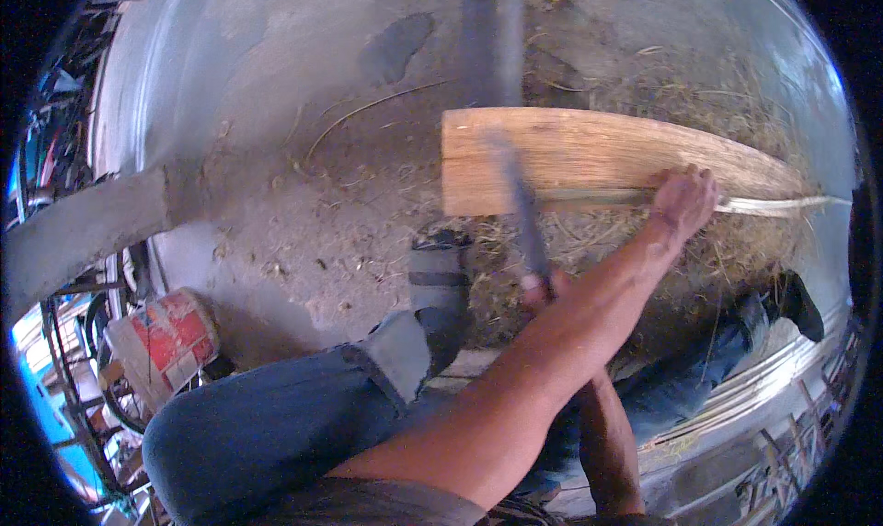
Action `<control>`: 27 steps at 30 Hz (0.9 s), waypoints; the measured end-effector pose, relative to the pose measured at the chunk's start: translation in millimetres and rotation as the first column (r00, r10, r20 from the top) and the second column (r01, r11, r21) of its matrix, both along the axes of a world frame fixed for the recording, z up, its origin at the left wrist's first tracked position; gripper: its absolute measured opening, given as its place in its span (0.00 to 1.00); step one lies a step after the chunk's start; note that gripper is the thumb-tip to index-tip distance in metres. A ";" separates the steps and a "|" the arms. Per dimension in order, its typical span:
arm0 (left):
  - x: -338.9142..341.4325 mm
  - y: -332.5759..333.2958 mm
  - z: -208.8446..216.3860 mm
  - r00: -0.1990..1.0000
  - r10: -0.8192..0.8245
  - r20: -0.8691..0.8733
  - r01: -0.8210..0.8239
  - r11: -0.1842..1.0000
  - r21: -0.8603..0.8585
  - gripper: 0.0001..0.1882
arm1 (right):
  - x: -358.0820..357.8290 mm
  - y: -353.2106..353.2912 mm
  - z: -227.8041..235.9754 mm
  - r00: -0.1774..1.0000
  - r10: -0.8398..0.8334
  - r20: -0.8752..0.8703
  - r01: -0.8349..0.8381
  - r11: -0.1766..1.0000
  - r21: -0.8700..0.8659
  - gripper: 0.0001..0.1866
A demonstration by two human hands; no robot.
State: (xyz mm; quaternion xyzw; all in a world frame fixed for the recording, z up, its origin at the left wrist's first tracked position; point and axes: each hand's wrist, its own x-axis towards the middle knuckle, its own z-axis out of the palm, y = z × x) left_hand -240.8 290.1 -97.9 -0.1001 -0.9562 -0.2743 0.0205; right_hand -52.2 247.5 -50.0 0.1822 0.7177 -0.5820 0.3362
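Note:
A thick wooden board [589, 149], squared at its left end and tapering to the right, lies crosswise in front of me. Along its near edge runs a pale, thin strip [763, 206] that looks like split bamboo or wood. My left hand [685, 200] is closed on this strip, pressing it against the board. Under my left forearm, my right hand [541, 291] grips a long-bladed knife [526, 209]. Its dark blade points away from me and crosses the board's near edge near the left end, its tip smeared by motion. My left forearm partly hides the right hand.
Shavings and thin fibres [368, 222] litter the floor. A blurred upright post [494, 39] stands beyond the board, and a grey beam [92, 227] juts in at left. A red-and-white bucket [170, 337] sits near my bent knee. Long pale strips [736, 393] lie at lower right.

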 end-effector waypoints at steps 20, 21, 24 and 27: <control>-1.9 0.8 6.2 0.995 -0.072 -0.070 0.058 0.981 -0.186 0.09 | 12.7 4.6 -15.4 0.998 0.060 -0.013 -0.061 0.995 -0.083 0.10; -3.3 -3.3 4.6 0.996 -0.064 -0.054 0.052 0.978 -0.201 0.09 | 18.1 2.1 -17.8 0.997 0.080 -0.022 -0.081 0.994 -0.071 0.10; -10.0 -12.2 1.0 0.999 -0.049 -0.022 0.042 0.965 -0.259 0.09 | 1.8 21.5 -27.1 1.000 -0.011 -0.017 0.009 0.995 -0.104 0.10; 2.4 -1.2 6.8 0.994 -0.106 -0.023 0.097 0.963 -0.250 0.08 | -24.6 44.7 -11.1 1.000 -0.008 -0.006 0.007 0.993 -0.121 0.10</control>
